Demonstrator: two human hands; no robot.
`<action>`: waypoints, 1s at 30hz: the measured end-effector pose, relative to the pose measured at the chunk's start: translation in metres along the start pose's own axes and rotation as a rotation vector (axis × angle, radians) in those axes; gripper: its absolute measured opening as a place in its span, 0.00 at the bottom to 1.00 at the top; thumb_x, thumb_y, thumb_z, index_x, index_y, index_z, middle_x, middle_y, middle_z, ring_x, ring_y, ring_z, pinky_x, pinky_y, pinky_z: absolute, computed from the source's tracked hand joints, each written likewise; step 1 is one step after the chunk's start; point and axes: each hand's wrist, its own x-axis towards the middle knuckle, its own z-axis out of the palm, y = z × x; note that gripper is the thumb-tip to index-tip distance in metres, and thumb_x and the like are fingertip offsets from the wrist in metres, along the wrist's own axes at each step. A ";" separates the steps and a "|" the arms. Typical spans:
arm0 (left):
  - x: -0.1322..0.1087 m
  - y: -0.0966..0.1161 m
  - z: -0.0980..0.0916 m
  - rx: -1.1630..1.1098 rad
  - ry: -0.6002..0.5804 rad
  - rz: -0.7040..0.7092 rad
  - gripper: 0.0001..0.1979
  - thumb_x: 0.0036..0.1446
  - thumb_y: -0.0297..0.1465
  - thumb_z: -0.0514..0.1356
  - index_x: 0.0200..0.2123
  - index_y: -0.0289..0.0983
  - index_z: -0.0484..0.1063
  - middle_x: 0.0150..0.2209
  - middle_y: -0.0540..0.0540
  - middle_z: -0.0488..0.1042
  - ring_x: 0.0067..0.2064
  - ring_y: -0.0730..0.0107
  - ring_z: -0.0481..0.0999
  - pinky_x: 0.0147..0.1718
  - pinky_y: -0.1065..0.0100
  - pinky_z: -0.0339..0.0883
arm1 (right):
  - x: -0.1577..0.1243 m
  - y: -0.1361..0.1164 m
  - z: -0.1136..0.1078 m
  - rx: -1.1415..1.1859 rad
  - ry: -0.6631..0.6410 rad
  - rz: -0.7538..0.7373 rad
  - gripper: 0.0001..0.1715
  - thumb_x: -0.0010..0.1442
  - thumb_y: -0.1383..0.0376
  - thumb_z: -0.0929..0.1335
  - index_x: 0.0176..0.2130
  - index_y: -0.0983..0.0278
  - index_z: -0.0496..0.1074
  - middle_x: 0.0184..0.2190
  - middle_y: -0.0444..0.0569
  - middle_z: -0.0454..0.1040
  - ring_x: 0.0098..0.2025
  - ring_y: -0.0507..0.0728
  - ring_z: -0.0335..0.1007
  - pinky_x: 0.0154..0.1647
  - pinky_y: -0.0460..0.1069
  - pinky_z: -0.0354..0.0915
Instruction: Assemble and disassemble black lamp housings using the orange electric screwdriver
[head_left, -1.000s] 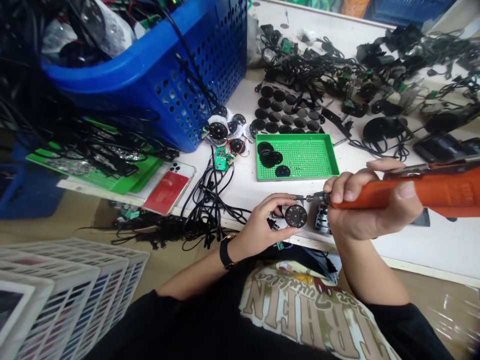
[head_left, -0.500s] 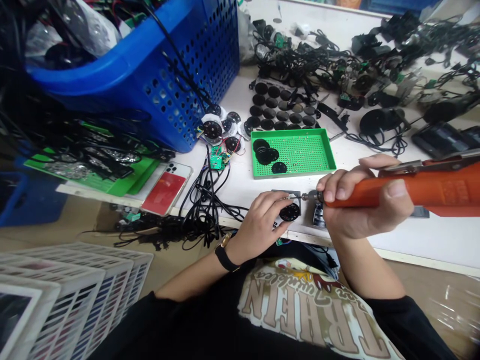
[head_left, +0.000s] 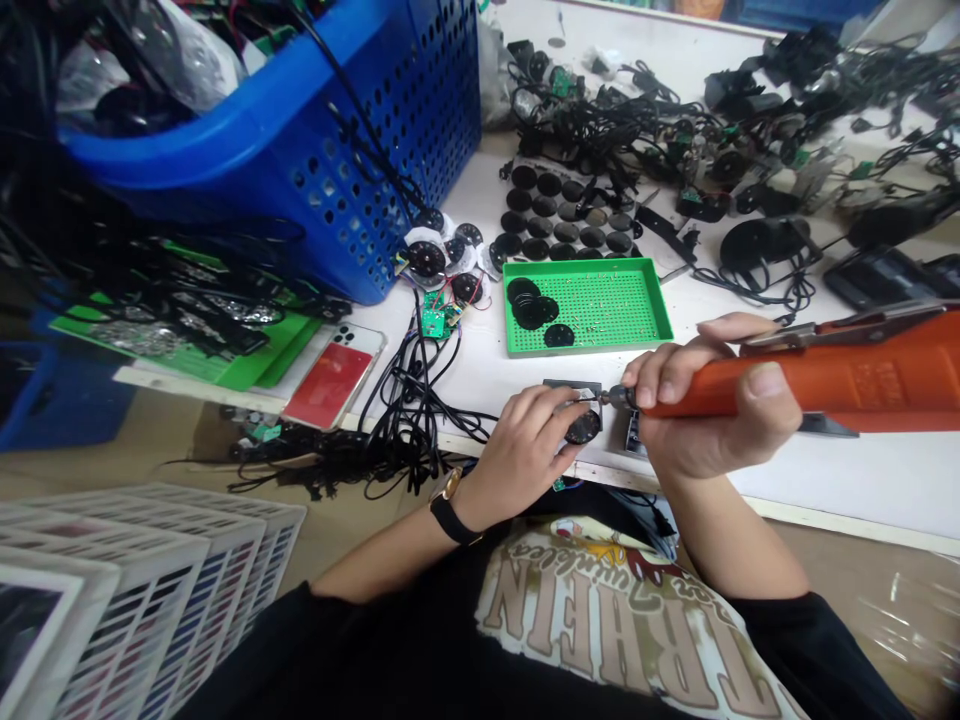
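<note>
My right hand (head_left: 697, 400) is wrapped round an orange electric screwdriver (head_left: 847, 375), whose tip points left. That tip meets or nearly meets the small part in my other hand; the exact contact is too small to tell. My left hand (head_left: 529, 440), with a watch on its wrist, grips a black round part (head_left: 583, 427) between thumb and fingers at the table's front edge. A dark rectangular piece (head_left: 574, 384) lies just behind it, partly covered by the fingers. Under the screwdriver's nose sits another small dark housing (head_left: 632, 432), mostly hidden by my right hand.
Behind my hands stands a green tray (head_left: 589, 305) with black discs and small screws. Black discs (head_left: 562, 210) lie in rows beyond it. A blue basket (head_left: 300, 150), a red phone (head_left: 330, 380) and black cables (head_left: 416, 400) are on the left. Tangled parts (head_left: 720, 130) cover the back right.
My right hand and the screwdriver have shifted slightly left, closer to the round part. My left hand has stayed nearly in place, with the black part tilted a little.
</note>
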 end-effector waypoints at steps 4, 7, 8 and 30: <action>0.000 0.001 0.000 -0.002 -0.008 0.003 0.20 0.65 0.29 0.64 0.59 0.37 0.68 0.56 0.37 0.76 0.57 0.51 0.73 0.57 0.48 0.73 | 0.000 0.000 0.002 0.026 -0.031 -0.002 0.11 0.61 0.55 0.70 0.40 0.58 0.76 0.15 0.35 0.65 0.14 0.51 0.60 0.19 0.50 0.70; -0.001 0.001 0.000 -0.005 -0.012 0.004 0.20 0.66 0.29 0.63 0.60 0.37 0.68 0.56 0.37 0.76 0.57 0.51 0.73 0.57 0.48 0.73 | 0.000 0.000 0.003 0.043 -0.026 -0.019 0.10 0.61 0.57 0.70 0.40 0.59 0.76 0.15 0.35 0.65 0.14 0.51 0.62 0.20 0.50 0.71; -0.001 0.001 0.000 -0.007 -0.011 0.004 0.20 0.66 0.29 0.63 0.60 0.36 0.68 0.57 0.37 0.75 0.57 0.51 0.73 0.57 0.47 0.73 | 0.000 0.000 0.002 0.044 -0.024 -0.027 0.09 0.61 0.57 0.70 0.40 0.59 0.76 0.16 0.35 0.65 0.14 0.51 0.62 0.20 0.50 0.72; 0.001 -0.001 0.005 -0.073 0.017 -0.016 0.21 0.65 0.30 0.65 0.60 0.38 0.69 0.57 0.39 0.77 0.57 0.53 0.74 0.57 0.49 0.73 | 0.001 -0.009 0.004 -0.007 0.070 0.035 0.13 0.61 0.54 0.69 0.40 0.59 0.76 0.15 0.34 0.64 0.14 0.51 0.62 0.21 0.49 0.71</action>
